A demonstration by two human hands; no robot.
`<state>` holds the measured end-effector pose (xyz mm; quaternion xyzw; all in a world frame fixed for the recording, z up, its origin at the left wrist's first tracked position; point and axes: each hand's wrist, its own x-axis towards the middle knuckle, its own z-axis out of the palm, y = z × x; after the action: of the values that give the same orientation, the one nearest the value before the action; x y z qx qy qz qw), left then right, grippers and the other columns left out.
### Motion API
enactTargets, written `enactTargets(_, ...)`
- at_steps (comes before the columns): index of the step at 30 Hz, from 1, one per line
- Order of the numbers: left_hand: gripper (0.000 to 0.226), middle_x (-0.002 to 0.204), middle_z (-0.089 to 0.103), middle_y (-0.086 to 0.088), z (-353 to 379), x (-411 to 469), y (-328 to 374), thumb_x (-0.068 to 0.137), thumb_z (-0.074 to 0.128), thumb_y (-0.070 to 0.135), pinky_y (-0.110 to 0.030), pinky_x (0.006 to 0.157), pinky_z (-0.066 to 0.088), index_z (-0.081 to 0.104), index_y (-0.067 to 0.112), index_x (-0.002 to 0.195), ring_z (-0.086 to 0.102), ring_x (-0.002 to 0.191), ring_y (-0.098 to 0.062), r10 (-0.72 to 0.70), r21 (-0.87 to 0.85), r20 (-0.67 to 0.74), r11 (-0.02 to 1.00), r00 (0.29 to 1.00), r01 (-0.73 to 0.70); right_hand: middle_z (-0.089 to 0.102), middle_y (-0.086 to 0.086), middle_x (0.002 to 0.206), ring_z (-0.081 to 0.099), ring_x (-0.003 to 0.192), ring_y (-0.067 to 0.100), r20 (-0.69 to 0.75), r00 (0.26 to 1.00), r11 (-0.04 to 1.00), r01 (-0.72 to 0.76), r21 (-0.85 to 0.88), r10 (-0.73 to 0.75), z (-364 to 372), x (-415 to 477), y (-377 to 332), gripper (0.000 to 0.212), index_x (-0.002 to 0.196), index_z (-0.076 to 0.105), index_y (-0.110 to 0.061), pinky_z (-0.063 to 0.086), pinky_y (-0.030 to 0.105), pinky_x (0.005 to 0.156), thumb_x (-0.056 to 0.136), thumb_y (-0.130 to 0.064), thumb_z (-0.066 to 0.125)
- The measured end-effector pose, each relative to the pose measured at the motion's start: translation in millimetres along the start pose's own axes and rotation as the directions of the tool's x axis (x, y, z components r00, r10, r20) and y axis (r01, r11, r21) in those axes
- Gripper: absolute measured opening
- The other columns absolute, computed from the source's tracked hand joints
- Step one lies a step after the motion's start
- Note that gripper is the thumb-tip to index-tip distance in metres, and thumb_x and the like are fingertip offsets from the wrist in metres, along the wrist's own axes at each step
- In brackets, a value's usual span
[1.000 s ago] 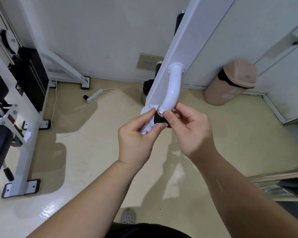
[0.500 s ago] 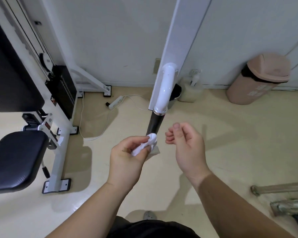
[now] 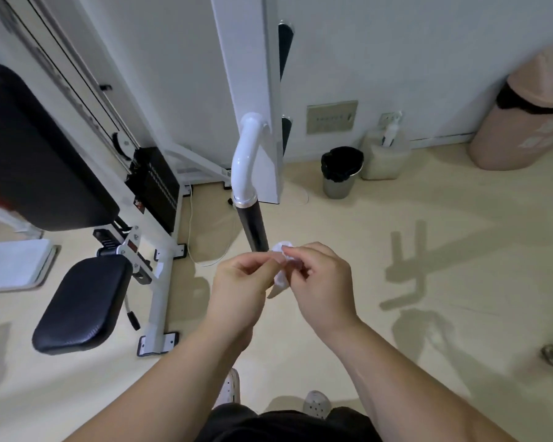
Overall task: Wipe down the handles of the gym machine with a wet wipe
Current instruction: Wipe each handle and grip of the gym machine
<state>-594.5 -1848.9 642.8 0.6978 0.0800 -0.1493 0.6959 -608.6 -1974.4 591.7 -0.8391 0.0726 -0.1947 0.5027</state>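
Observation:
A white curved tube comes off the machine's white arm [image 3: 256, 90] and ends in a black handle grip [image 3: 253, 228] that points down toward me. Just below the grip's tip, both my hands pinch a small crumpled white wet wipe [image 3: 282, 275]. My left hand [image 3: 240, 288] holds its left side and my right hand [image 3: 320, 282] holds its top and right side. Neither hand touches the grip. A second black grip [image 3: 284, 49] shows behind the arm.
The machine's black seat [image 3: 83, 301], back pad [image 3: 35, 154] and weight stack [image 3: 155, 186] stand to the left. Against the far wall are a small black-lined bin [image 3: 340, 172], a pump bottle [image 3: 385, 154] and a tan trash can [image 3: 524, 122]. Open floor lies to the right.
Both hands came off the black grip and dropped below its tip. The wipe, earlier held by my left hand alone, is now pinched by both hands. The camera view shifted.

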Motion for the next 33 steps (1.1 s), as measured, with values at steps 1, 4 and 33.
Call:
enactTargets(1,0.017,0.094,0.078,-0.014,-2,0,0,0.094,0.068,0.014,-0.043,0.087,0.057,0.082,0.017,0.086,0.071,0.091,-0.029,0.007,0.041,-0.050,0.999,0.999,-0.005,0.064,-0.010,0.081,0.060,0.079,0.000,-0.003,1.000,1.000,-0.005,0.002,0.005,-2,3,4,0.033,0.101,0.080,-0.016,0.043,0.008,0.069,0.083,0.008,0.067)
enactTargets(4,0.013,0.088,0.076,-0.001,-13,2,1,0.090,0.073,0.014,-0.039,0.079,0.055,0.078,0.023,0.082,0.068,0.087,-0.028,0.088,0.136,-0.308,0.990,0.947,-0.048,0.070,-0.013,0.091,0.063,0.085,0.004,0.029,0.999,0.998,-0.022,0.067,0.020,-6,16,6,0.033,0.100,0.080,-0.016,0.048,0.014,0.074,0.086,0.008,0.062)
enactTargets(33,0.015,0.085,0.077,-0.006,-34,46,53,0.081,0.086,0.021,-0.058,0.083,0.060,0.076,0.015,0.091,0.074,0.086,-0.036,0.434,0.258,-0.142,0.884,0.889,-0.390,0.074,0.000,0.089,0.067,0.090,0.003,0.144,0.958,0.664,-0.277,0.695,0.249,39,31,-33,0.023,0.116,0.072,-0.022,0.052,0.020,0.087,0.102,-0.008,0.059)
